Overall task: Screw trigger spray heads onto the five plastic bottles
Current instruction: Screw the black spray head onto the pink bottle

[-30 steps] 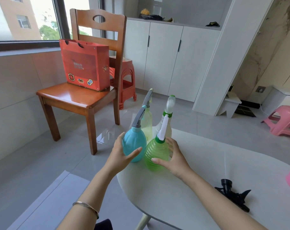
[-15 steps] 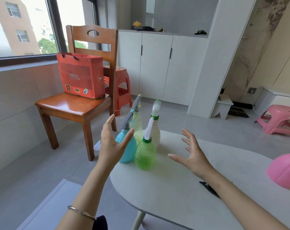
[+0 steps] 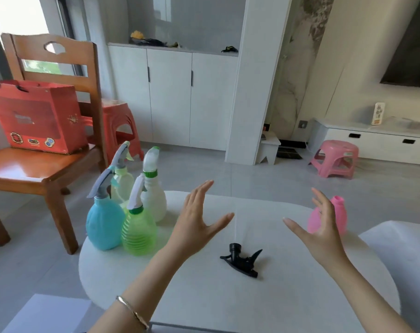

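Several bottles with spray heads stand grouped at the left end of the white table [image 3: 228, 304]: a blue bottle [image 3: 105, 224], a green ribbed bottle [image 3: 138, 230], a white bottle [image 3: 153, 200] and a pale yellow bottle [image 3: 123, 181] behind. A pink bottle [image 3: 340, 217] without a head stands at the right, partly hidden by my right hand [image 3: 319, 227]. A black trigger spray head [image 3: 242, 261] lies on the table between my hands. My left hand [image 3: 197, 219] hovers open to the right of the grouped bottles. Both hands hold nothing.
A wooden chair [image 3: 36, 164] with a red paper bag [image 3: 36, 116] stands left of the table. A red stool [image 3: 117, 123] is behind it, a pink stool [image 3: 336, 157] on the floor at the right. A second white surface [image 3: 401, 248] adjoins the table on the right.
Both hands let go of the blue and green bottles and moved right over the table, fingers spread. The view swung right, bringing the pink bottle and black spray head into sight.
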A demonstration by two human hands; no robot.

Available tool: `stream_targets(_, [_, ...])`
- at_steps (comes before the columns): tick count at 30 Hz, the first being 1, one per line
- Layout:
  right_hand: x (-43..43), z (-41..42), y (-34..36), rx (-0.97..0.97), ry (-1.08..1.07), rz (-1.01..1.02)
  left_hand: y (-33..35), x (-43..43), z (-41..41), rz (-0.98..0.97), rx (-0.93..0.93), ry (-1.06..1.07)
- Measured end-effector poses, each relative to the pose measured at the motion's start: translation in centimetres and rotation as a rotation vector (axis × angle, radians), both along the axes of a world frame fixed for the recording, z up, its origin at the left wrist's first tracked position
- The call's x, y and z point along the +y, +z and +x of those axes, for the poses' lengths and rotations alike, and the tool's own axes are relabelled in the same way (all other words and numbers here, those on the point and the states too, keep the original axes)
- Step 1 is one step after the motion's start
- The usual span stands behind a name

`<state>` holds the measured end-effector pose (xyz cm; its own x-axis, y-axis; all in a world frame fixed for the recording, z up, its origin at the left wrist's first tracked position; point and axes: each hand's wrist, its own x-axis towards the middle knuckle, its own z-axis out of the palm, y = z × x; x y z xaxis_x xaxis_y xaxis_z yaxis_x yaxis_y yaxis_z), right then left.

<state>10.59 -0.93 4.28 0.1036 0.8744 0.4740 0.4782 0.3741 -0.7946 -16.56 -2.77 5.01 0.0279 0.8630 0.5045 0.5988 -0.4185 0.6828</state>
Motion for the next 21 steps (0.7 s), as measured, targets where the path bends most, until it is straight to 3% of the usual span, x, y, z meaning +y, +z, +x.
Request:
stream_targets(5, [1.1, 5.5, -2.4, 0.017, -0.208, 0.057, -2.8, 3.3, 6.3, -0.201, 0.060, -0.111])
stream_targets(8, [2.7, 8.0, -4.3, 0.093, -0.295, -0.057, -4.4, 5.3, 9.7, -0.286, 0.122, -0.163])
stream_targets(13, [6.3, 10.8, -7.1, 0.161, -0.317, -0.202, -6.7, 6.9, 13.9, -0.368, 0.141, -0.195])
stream_targets(21, [10.0, 12.3, -8.7, 0.186, -0.294, -0.198, -8.7, 8.2, 16.0, -0.400, 0.118, -0.213])
